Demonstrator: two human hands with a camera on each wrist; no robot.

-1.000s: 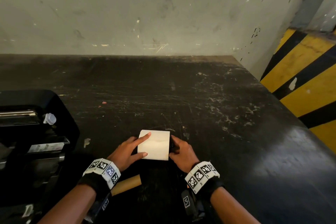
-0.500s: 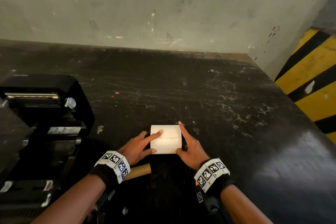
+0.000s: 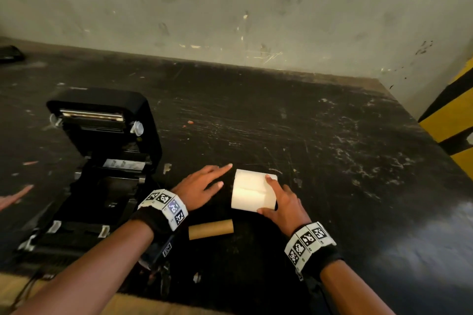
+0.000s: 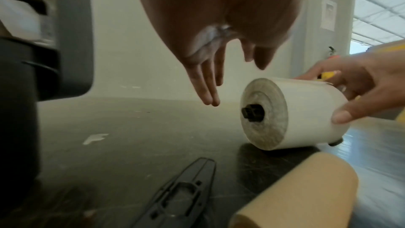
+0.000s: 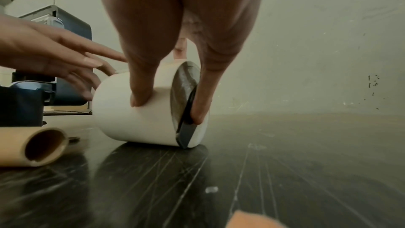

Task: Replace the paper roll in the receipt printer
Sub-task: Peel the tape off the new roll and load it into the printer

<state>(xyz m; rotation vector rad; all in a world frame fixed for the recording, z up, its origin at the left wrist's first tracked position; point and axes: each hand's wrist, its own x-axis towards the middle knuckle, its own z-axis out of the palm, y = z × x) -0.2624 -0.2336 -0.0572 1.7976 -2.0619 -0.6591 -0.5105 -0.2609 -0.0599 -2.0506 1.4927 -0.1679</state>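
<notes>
My right hand [image 3: 284, 208] grips the white paper roll [image 3: 252, 192], which lies on its side on the black table [image 3: 332, 151], thumb on its near face and fingers over the far end (a black spindle pokes from its core). My left hand [image 3: 201, 185] hovers just beside it, fingers straight, holding nothing.

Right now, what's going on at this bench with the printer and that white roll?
A person is partway through swapping the printer's paper. The right hand grips the white paper roll, which lies on its side on the black bench with a black spindle end showing at its core. The left hand hovers open just beside it, touching nothing. An empty cardboard core lies nearer the person. The receipt printer sits to the left with its lid open.
</notes>
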